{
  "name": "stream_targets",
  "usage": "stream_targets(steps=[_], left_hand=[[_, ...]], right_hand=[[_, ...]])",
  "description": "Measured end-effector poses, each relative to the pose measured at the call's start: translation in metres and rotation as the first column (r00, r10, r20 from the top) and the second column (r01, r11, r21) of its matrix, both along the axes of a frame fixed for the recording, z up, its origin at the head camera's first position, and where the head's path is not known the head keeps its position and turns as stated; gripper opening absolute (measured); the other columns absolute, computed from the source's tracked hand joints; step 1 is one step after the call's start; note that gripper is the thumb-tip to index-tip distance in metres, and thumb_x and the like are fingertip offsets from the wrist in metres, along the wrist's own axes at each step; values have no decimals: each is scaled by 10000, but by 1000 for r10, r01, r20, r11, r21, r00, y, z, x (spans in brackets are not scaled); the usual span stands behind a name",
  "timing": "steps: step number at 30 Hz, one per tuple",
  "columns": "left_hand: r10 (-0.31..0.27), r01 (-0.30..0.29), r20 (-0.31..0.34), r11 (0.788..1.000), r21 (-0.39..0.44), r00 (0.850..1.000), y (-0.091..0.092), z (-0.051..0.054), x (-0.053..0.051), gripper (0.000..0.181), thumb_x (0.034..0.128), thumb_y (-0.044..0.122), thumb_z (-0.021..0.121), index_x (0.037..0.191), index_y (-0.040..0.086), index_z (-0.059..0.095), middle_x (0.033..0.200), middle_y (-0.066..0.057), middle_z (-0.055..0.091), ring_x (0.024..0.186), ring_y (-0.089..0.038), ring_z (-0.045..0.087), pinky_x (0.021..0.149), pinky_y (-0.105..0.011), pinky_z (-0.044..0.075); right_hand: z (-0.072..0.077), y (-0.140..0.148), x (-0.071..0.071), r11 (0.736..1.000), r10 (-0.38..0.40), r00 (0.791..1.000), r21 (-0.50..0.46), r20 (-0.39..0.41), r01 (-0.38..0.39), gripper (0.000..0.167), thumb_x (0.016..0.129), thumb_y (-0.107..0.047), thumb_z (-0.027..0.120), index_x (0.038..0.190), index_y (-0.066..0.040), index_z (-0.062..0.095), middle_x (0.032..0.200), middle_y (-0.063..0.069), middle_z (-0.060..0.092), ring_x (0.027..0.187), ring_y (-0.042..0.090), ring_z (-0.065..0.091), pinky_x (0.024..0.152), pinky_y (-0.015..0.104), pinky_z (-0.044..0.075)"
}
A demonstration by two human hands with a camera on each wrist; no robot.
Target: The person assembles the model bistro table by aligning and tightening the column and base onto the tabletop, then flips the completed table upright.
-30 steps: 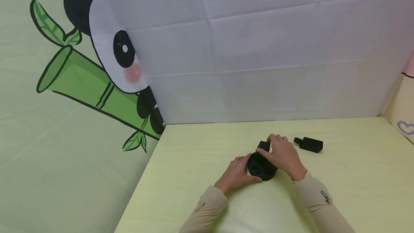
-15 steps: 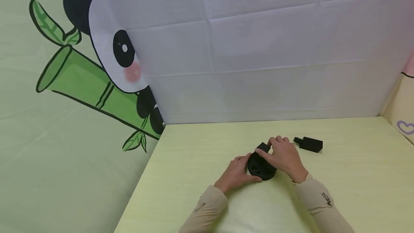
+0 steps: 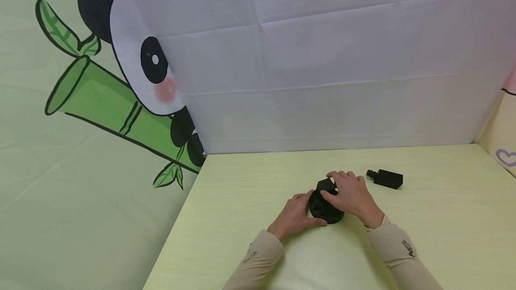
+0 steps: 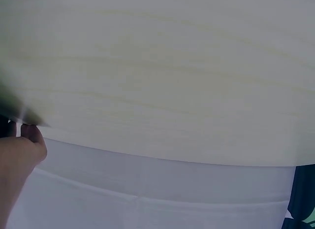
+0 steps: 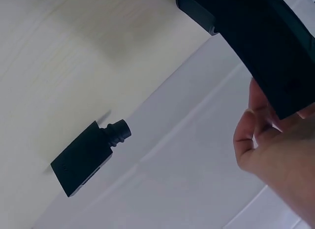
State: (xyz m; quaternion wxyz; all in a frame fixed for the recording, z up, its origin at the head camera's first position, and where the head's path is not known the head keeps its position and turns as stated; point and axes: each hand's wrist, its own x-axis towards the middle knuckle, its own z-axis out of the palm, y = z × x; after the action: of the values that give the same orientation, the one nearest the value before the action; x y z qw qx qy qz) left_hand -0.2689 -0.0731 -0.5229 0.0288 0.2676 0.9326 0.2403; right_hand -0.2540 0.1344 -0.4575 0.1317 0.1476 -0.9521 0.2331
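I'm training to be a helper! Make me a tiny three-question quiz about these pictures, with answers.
1. True or false: the left hand touches the round black base.
2. The loose black piece lies: A) on the base; B) on the table; C) in the left hand.
3. Fill in: the black block is gripped by the ____.

Key: 1. true; 2. B; 3. right hand.
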Motion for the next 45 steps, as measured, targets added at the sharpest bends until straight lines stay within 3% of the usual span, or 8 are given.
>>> stream_targets(steps=[9,16,19,23,28,31,36,45], left_hand=[[-5,5,10,1000,8,1000,0,1,1,988,837,597,810,1597,116,401,1487,-44,562,1365,-275,500,1115,-426,416],[-9,9,-6,1000,9,1000,0,1,1,970,838,599,808,1598,154,402,1470,-21,576,1355,-266,508,1110,-420,420],[-12,12,-3,1000,16,1000,-1,1,0,962,838,605,805,1600,181,400,1464,-8,581,1355,-264,508,1117,-429,410],[-12,12,-7,1000,15,1000,-1,1,0,972,841,613,797,1605,172,392,1473,-16,574,1360,-263,505,1120,-432,405],[-7,7,-16,1000,-1,1000,-1,1,-1,946,842,605,801,1594,187,408,1435,-23,604,1346,-263,521,1106,-438,422],[-7,7,-5,1000,0,1000,-1,1,0,945,843,598,804,1598,196,401,1433,-18,605,1349,-268,517,1102,-450,426],[-6,6,-3,1000,-1,1000,-1,1,-1,959,846,601,799,1605,180,392,1469,-6,577,1363,-273,503,1111,-457,417],[-6,6,-12,1000,3,1000,0,0,-1,972,833,608,807,1604,184,393,1446,-5,594,1353,-270,508,1108,-449,420]], right_hand=[[-1,-3,1,1000,-9,1000,17,0,9,457,948,-456,715,1141,-44,677,968,70,647,943,343,559,844,573,419],[-5,-7,0,999,-20,997,31,-79,22,425,941,-450,740,1056,-45,682,940,82,656,922,357,568,808,551,430],[-8,-9,1,999,-38,996,14,-83,39,457,941,-488,728,1066,-49,690,953,86,666,939,364,570,826,558,428],[-10,-11,2,999,-34,995,5,-89,35,418,951,-413,723,1122,-32,695,1035,130,681,984,389,570,848,580,429],[-8,-15,1,998,-54,992,15,-118,56,444,924,-461,764,1046,-40,694,930,103,647,923,371,557,817,553,413],[-6,-16,0,999,-49,995,6,-92,49,501,924,-498,751,1119,-39,701,978,112,632,954,370,539,821,554,394],[-1,-14,-2,999,31,999,18,-41,-30,505,981,-398,712,1326,-34,656,1128,165,617,1059,408,504,852,583,376],[5,-13,-4,998,9,1000,55,-25,-7,526,964,-435,722,1279,-18,661,1064,148,619,1018,396,501,828,559,368]])
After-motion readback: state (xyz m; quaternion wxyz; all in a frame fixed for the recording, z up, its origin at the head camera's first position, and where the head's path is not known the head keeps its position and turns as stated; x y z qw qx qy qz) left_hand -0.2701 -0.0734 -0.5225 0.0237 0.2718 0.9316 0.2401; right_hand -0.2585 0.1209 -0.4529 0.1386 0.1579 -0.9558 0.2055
